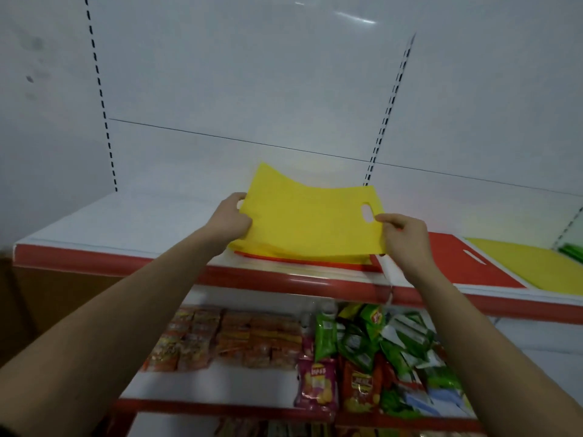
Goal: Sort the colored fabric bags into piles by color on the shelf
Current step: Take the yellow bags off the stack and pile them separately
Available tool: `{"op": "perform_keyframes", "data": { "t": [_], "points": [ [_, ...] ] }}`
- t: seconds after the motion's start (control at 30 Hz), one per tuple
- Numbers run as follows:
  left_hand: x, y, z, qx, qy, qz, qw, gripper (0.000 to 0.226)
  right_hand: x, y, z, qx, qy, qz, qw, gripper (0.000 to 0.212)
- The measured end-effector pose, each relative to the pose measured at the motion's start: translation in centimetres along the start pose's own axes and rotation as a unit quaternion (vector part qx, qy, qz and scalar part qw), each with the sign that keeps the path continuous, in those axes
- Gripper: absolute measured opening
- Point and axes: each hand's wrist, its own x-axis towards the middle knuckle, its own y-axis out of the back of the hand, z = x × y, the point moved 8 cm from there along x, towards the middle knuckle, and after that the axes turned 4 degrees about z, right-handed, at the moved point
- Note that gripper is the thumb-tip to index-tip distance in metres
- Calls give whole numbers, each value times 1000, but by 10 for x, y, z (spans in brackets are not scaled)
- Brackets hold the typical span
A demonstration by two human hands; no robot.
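A yellow fabric bag (pixel 306 219) with an oval handle cut-out is lifted off the white shelf (pixel 132 222), its far edge curling upward. My left hand (pixel 230 220) grips its left edge and my right hand (pixel 403 234) pinches its right edge beside the cut-out. Beneath it lies a small stack with another yellow bag and an orange-red bag (pixel 284 258) showing at the front edge. Further right on the shelf lie a red bag (pixel 473 263), a flat yellow bag (pixel 536 266) and a green bag (pixel 571 249) at the frame's edge.
The shelf has a red front rail (pixel 126 263) and a white slotted back panel (pixel 252 89). On the lower shelf lie orange snack packets (pixel 227 339) and green and purple chip bags (pixel 372 351). A brown cardboard surface (pixel 47 298) stands at the left.
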Motion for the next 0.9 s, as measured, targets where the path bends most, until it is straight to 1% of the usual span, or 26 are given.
{"op": "perform_keyframes", "data": {
  "t": [0.07,0.13,0.23,0.33,0.5,0.63,0.73,0.9],
  "points": [
    [-12,-12,8,-34,-13,-24,999,72,-11,18,0,8,-25,-14,1000,36],
    [-22,-25,17,-47,-23,-40,998,75,-22,37,2,-3,-41,-31,999,44],
    [-41,-53,40,-61,-35,-66,995,63,-31,77,8,-24,-46,-3,999,48],
    [-62,-93,62,-46,-41,-97,993,54,-40,125,26,-27,-65,24,997,48],
    [-97,-170,93,-43,-67,-126,989,50,-58,208,66,-35,-84,16,996,46],
    [-135,-238,117,-61,-65,-164,982,57,-77,280,101,-2,-115,26,993,42],
    [-165,-283,136,-66,-68,-181,979,63,-84,332,125,24,-143,27,989,46],
    [-196,-349,149,-81,-55,-223,970,73,-83,396,166,-5,-156,22,987,56]
  ]
}}
